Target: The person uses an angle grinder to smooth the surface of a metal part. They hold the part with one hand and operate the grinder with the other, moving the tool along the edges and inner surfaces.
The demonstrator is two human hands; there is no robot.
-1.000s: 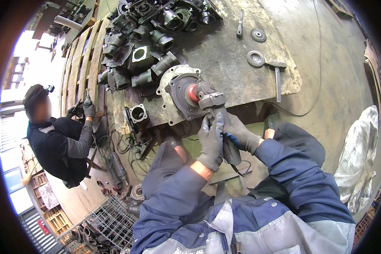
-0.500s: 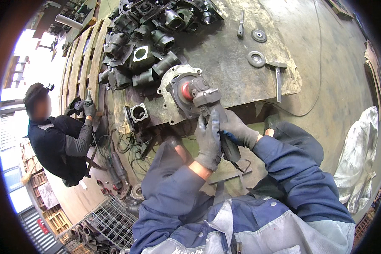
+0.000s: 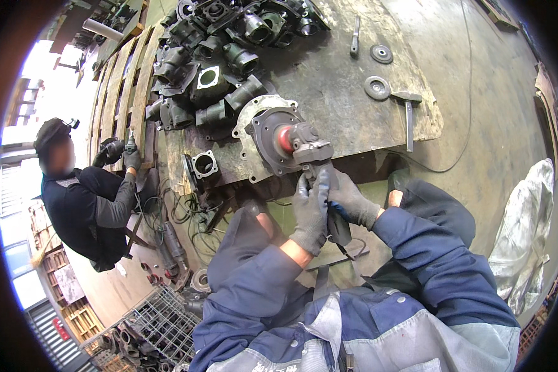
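Observation:
Both my gloved hands are wrapped round an angle grinder. My left hand grips its body on the left side, and my right hand closes on it from the right. The tool's head, with a red part at its front, is over a dark round metal flange with bolt holes. Whether the disc touches the flange cannot be made out. Under the flange's left side shows a lighter metal plate. A power cord hangs from the grinder's rear end.
Black metal castings are heaped on the worktable; one square-flanged casting stands by its edge. A hammer, two discs and a handled tool lie at right. A co-worker sits at left, near a wire basket.
The grinder head has shifted slightly right and toward me, with both hands still on it. More of the flange's face shows now.

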